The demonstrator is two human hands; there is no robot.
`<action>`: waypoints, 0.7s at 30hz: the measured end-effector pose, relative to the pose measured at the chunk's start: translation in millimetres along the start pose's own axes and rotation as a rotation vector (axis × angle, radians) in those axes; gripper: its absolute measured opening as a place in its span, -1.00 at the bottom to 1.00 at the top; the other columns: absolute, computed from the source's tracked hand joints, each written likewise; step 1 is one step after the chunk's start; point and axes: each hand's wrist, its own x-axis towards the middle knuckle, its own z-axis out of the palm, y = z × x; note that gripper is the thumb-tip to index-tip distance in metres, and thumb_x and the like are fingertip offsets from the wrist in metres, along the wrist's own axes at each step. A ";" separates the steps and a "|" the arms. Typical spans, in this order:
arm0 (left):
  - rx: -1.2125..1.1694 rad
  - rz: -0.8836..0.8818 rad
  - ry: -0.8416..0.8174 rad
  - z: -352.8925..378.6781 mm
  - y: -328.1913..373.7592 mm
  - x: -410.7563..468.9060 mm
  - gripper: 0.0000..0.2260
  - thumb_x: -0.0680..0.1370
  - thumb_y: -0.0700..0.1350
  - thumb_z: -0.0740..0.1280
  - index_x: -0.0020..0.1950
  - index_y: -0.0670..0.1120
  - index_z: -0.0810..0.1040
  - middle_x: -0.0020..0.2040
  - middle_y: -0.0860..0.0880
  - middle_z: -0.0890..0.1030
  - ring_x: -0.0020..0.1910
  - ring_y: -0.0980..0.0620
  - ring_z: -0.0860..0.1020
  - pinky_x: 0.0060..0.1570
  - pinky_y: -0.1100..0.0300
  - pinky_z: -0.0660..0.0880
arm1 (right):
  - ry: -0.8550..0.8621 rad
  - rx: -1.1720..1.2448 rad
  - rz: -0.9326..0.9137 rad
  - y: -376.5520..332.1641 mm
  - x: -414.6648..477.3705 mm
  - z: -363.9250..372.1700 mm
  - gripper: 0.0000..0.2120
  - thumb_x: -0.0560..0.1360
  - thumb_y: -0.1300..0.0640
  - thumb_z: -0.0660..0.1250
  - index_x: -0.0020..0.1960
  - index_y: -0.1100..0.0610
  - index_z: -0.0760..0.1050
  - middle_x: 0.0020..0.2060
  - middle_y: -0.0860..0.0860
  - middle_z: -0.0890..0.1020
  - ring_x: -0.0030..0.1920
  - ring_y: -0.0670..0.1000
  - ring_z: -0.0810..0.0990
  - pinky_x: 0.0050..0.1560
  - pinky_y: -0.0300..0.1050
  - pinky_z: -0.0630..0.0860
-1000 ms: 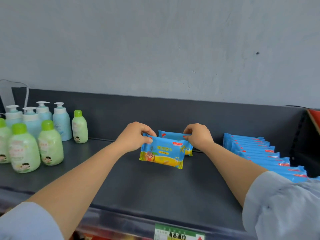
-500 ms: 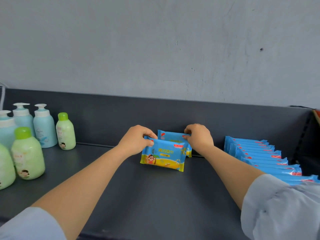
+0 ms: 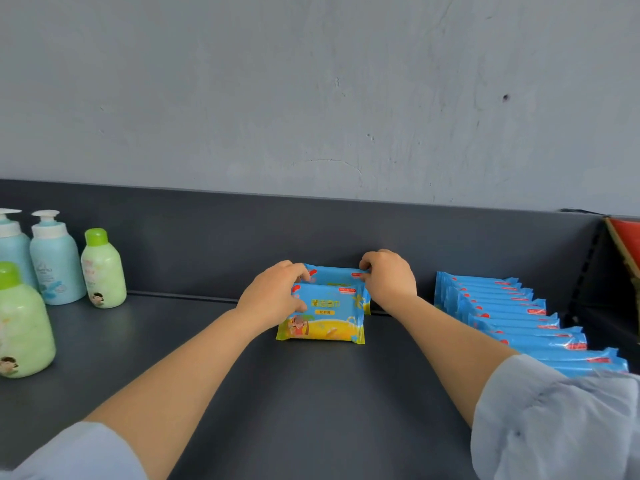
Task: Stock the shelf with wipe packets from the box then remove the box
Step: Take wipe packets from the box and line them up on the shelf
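While on shelf (image 3: 311,393), wipe packets (image 3: 325,317) gripped: left hand (image 3: 273,296), right hand (image 3: 389,282).

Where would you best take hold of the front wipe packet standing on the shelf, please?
Pinch the front packet by its upper corners, coming from above: it stands upright on the shelf, with a second packet close behind it.

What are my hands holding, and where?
Left hand grips front wipe packet, upper left corner. Right hand pinches rear wipe packet, upper right corner.
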 end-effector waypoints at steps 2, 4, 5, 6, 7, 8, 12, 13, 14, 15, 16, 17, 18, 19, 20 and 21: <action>0.008 0.011 0.032 3.6 1.7 2.6 -0.66 0.44 -0.09 0.48 0.16 0.04 0.47 0.09 0.09 0.44 0.04 0.10 0.47 -0.01 0.14 0.53 | -0.011 0.010 0.015 0.0 -0.9 -1.5 -0.82 0.54 0.25 0.28 0.09 0.09 0.56 0.05 0.03 0.55 0.02 0.05 0.53 -0.09 -0.09 0.52; 0.029 0.034 0.077 5.7 5.2 5.3 -0.67 0.45 -0.11 0.46 0.15 0.02 0.45 0.09 0.08 0.42 0.05 0.09 0.46 0.00 0.15 0.51 | -0.025 0.020 0.031 -0.4 -1.8 -3.7 -0.77 0.53 0.29 0.26 0.12 0.09 0.56 0.08 0.03 0.56 0.03 0.04 0.53 -0.09 -0.10 0.52; 0.046 0.048 0.097 6.7 7.0 6.6 -0.68 0.46 -0.12 0.46 0.16 0.01 0.45 0.10 0.08 0.42 0.05 0.10 0.45 -0.01 0.15 0.51 | -0.035 0.026 0.040 -0.8 -2.3 -4.9 -0.74 0.52 0.30 0.26 0.14 0.09 0.56 0.10 0.02 0.56 0.05 0.04 0.53 -0.08 -0.10 0.53; 0.065 0.060 0.114 7.8 8.4 7.9 -0.68 0.46 -0.12 0.45 0.16 0.01 0.44 0.10 0.07 0.42 0.04 0.10 0.44 -0.01 0.16 0.51 | -0.046 0.034 0.051 -1.3 -2.6 -6.2 -0.72 0.51 0.32 0.26 0.15 0.08 0.56 0.11 0.02 0.56 0.06 0.04 0.54 -0.07 -0.09 0.54; 0.083 0.066 0.126 9.0 9.6 9.0 -0.68 0.47 -0.12 0.45 0.16 0.00 0.43 0.11 0.06 0.41 0.04 0.10 0.43 -0.03 0.18 0.50 | -0.056 0.044 0.062 -1.4 -3.1 -7.2 -0.71 0.51 0.32 0.25 0.16 0.08 0.56 0.11 0.02 0.57 0.06 0.04 0.55 -0.05 -0.07 0.56; 0.097 0.066 0.136 10.1 10.6 10.2 -0.68 0.47 -0.12 0.44 0.17 -0.01 0.43 0.11 0.06 0.41 0.04 0.11 0.43 -0.04 0.19 0.49 | -0.066 0.051 0.069 -1.3 -3.3 -8.2 -0.70 0.51 0.33 0.25 0.16 0.08 0.56 0.11 0.02 0.58 0.06 0.04 0.55 -0.04 -0.06 0.57; 0.131 0.061 0.171 15.1 14.4 14.1 -0.68 0.48 -0.13 0.43 0.17 -0.03 0.41 0.12 0.03 0.41 0.05 0.09 0.42 -0.10 0.21 0.47 | -0.097 0.055 0.069 -0.4 -5.9 -10.5 -0.71 0.51 0.30 0.27 0.19 0.08 0.54 0.13 0.03 0.58 0.07 0.03 0.56 -0.02 -0.07 0.58; 0.136 0.061 0.177 16.9 15.3 15.0 -0.68 0.49 -0.13 0.43 0.17 -0.03 0.41 0.13 0.03 0.41 0.06 0.09 0.42 -0.10 0.20 0.48 | -0.104 0.059 0.062 -0.4 -6.8 -10.8 -0.70 0.50 0.30 0.27 0.19 0.09 0.53 0.13 0.03 0.58 0.08 0.02 0.56 -0.04 -0.10 0.57; 0.141 0.061 0.184 18.7 16.0 15.7 -0.68 0.49 -0.14 0.43 0.17 -0.04 0.40 0.13 0.02 0.41 0.06 0.08 0.42 -0.09 0.19 0.48 | -0.111 0.068 0.057 -0.5 -7.8 -11.0 -0.70 0.49 0.29 0.27 0.20 0.10 0.52 0.14 0.03 0.57 0.09 0.01 0.55 -0.06 -0.12 0.56; 0.145 0.061 0.193 20.3 17.1 16.7 -0.69 0.49 -0.15 0.43 0.16 -0.04 0.40 0.13 0.01 0.40 0.06 0.07 0.42 -0.10 0.19 0.47 | -0.115 0.078 0.054 -0.9 -8.8 -10.9 -0.69 0.48 0.27 0.28 0.21 0.11 0.51 0.14 0.02 0.57 0.07 -0.01 0.55 -0.08 -0.15 0.55; 0.153 0.064 0.204 22.0 18.2 17.8 -0.69 0.49 -0.17 0.43 0.15 -0.05 0.39 0.13 0.01 0.41 0.06 0.07 0.42 -0.11 0.20 0.46 | -0.114 0.085 0.054 -1.5 -9.9 -10.6 -0.68 0.47 0.25 0.30 0.21 0.11 0.51 0.13 0.02 0.57 0.04 -0.03 0.54 -0.11 -0.17 0.54; 0.165 0.069 0.216 23.8 19.4 19.0 -0.69 0.48 -0.18 0.42 0.15 -0.05 0.39 0.13 0.00 0.41 0.06 0.07 0.42 -0.11 0.21 0.46 | -0.111 0.088 0.053 -1.9 -10.9 -10.0 -0.68 0.46 0.21 0.31 0.21 0.10 0.51 0.12 0.02 0.57 0.00 -0.05 0.53 -0.13 -0.19 0.54; 0.177 0.073 0.227 25.5 20.5 20.3 -0.68 0.48 -0.19 0.42 0.15 -0.05 0.38 0.13 0.00 0.41 0.06 0.07 0.42 -0.11 0.22 0.46 | -0.103 0.088 0.051 -2.3 -11.6 -9.1 -0.68 0.45 0.17 0.33 0.20 0.09 0.51 0.10 0.01 0.57 -0.03 -0.06 0.52 -0.15 -0.20 0.53; 0.185 0.073 0.231 27.3 21.2 21.2 -0.67 0.48 -0.19 0.42 0.16 -0.05 0.38 0.14 -0.01 0.41 0.06 0.07 0.42 -0.11 0.23 0.46 | -0.094 0.088 0.051 -2.4 -12.4 -8.0 -0.69 0.45 0.12 0.34 0.19 0.09 0.51 0.09 0.01 0.56 -0.04 -0.06 0.51 -0.17 -0.20 0.52; 0.190 0.071 0.228 29.2 21.8 22.0 -0.66 0.48 -0.20 0.42 0.17 -0.05 0.37 0.14 -0.01 0.40 0.07 0.07 0.42 -0.10 0.24 0.48 | -0.087 0.088 0.051 -2.6 -13.1 -7.2 -0.69 0.46 0.08 0.34 0.19 0.08 0.50 0.07 0.00 0.55 -0.05 -0.06 0.51 -0.19 -0.21 0.50; 0.193 0.068 0.223 31.5 21.9 22.7 -0.64 0.47 -0.22 0.42 0.18 -0.05 0.37 0.15 -0.02 0.39 0.08 0.07 0.41 -0.09 0.24 0.49 | -0.085 0.086 0.051 -2.6 -13.6 -6.7 -0.69 0.46 0.07 0.34 0.19 0.07 0.49 0.06 0.00 0.54 -0.06 -0.05 0.50 -0.21 -0.21 0.47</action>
